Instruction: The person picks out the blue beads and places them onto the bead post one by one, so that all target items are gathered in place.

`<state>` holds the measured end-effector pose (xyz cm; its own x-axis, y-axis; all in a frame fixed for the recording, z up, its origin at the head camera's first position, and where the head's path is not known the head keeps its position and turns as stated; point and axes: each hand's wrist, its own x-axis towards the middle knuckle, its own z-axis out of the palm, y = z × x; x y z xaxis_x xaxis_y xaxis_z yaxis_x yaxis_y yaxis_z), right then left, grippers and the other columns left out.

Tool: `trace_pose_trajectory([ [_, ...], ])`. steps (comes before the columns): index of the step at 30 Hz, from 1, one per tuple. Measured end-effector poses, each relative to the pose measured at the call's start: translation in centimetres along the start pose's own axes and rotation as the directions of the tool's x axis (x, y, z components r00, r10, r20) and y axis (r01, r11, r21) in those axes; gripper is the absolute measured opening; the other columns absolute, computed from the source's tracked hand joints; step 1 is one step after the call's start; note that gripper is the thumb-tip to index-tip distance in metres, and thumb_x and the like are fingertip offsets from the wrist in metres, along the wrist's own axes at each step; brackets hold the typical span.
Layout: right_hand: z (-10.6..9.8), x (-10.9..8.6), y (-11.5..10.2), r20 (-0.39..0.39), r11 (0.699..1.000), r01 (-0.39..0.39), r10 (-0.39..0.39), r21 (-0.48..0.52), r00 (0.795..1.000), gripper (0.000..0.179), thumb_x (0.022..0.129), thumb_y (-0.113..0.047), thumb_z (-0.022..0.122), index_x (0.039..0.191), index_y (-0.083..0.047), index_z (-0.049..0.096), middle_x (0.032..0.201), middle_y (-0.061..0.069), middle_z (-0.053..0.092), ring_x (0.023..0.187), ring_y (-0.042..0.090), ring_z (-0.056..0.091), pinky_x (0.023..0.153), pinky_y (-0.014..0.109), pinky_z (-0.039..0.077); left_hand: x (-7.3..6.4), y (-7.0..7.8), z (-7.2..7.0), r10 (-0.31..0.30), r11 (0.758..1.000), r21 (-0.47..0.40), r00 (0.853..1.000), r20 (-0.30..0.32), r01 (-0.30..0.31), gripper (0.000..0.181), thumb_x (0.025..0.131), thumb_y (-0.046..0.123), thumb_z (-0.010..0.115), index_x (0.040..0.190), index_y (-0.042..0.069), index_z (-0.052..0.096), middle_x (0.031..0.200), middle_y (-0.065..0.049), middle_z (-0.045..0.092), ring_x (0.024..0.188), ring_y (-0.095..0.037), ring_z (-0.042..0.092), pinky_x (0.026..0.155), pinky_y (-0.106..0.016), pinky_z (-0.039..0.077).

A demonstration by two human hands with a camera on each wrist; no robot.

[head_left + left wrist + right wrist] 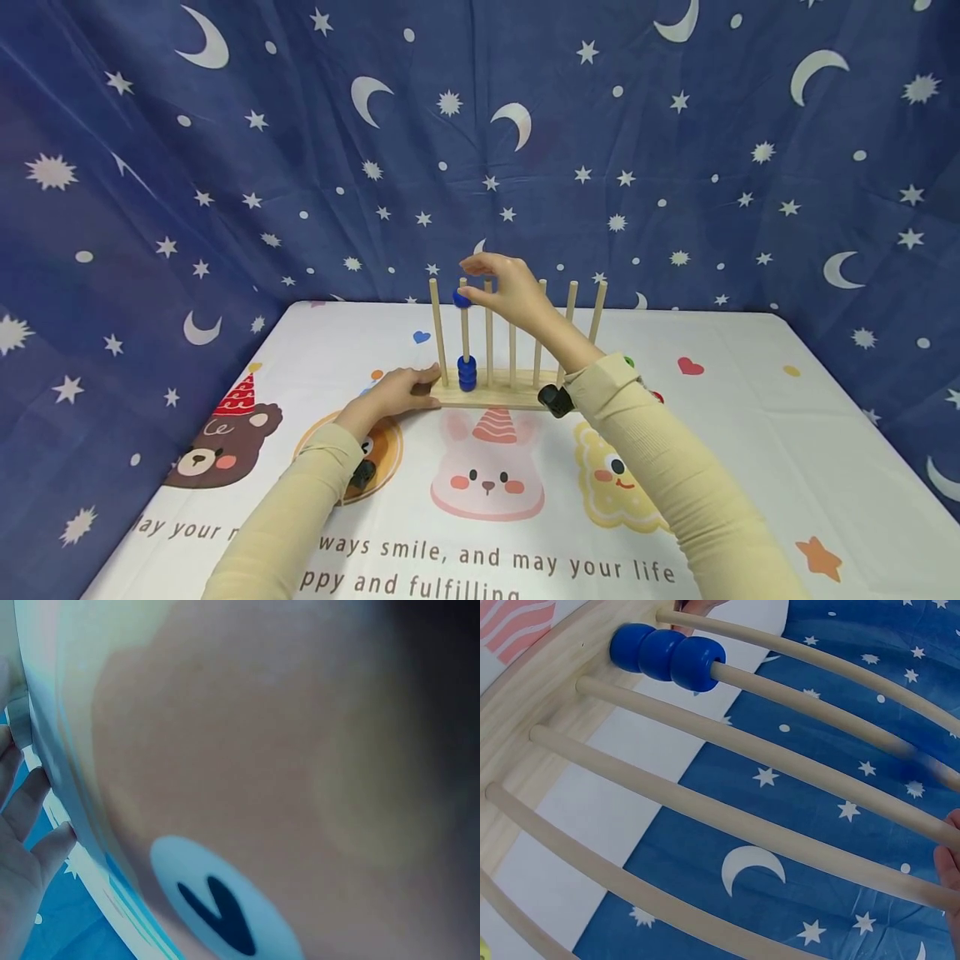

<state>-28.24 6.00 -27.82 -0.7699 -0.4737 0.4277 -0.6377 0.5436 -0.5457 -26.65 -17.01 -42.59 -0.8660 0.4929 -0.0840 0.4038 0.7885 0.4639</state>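
A wooden peg rack [495,398] with several upright pegs stands on the table. Three blue beads [467,374] are stacked at the foot of its second peg from the left. High on that same peg is another blue bead [461,298], blurred in the right wrist view. My right hand [510,290] is beside the peg's top, thumb and fingers spread apart around the bead's level, not closed on it. With thumb in front and fingers behind, my left hand [393,392] grips the rack's left end. In the left wrist view, its fingers [30,799] show at the left edge.
A green bead [628,362] and a red bead [657,397] peek out from behind the right forearm. The white tablecloth [720,467] carries printed cartoon animals and lettering. Behind the table hangs a blue curtain [450,167] with moons and stars.
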Motion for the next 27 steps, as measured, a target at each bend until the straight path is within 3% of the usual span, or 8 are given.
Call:
trace_pose_trajectory([
  [11,0.19,-0.24,0.24,0.005,0.995,0.060,-0.060,-0.076,0.998,0.037,0.089,-0.020,0.066,0.121,-0.002,0.060,0.122,0.013,0.063,0.113,0.026,0.060,0.098,0.038,0.049,0.02,-0.01,-0.02,0.004,1.000,0.005,1.000,0.000,-0.004,0.064,0.086,0.031,0.068,0.138,0.004,0.045,0.145,-0.014,0.039,0.134,-0.039,0.038,0.111,-0.050,0.032],
  [27,0.11,-0.56,0.27,-0.006,0.992,0.095,-0.096,-0.082,0.995,0.035,0.088,-0.018,0.066,0.119,-0.001,0.062,0.119,0.014,0.065,0.111,0.027,0.060,0.098,0.038,0.049,0.06,0.19,0.00,-0.010,1.000,0.007,1.000,-0.005,0.010,0.063,0.085,0.031,0.069,0.137,0.004,0.047,0.145,-0.013,0.040,0.133,-0.039,0.039,0.111,-0.050,0.032],
])
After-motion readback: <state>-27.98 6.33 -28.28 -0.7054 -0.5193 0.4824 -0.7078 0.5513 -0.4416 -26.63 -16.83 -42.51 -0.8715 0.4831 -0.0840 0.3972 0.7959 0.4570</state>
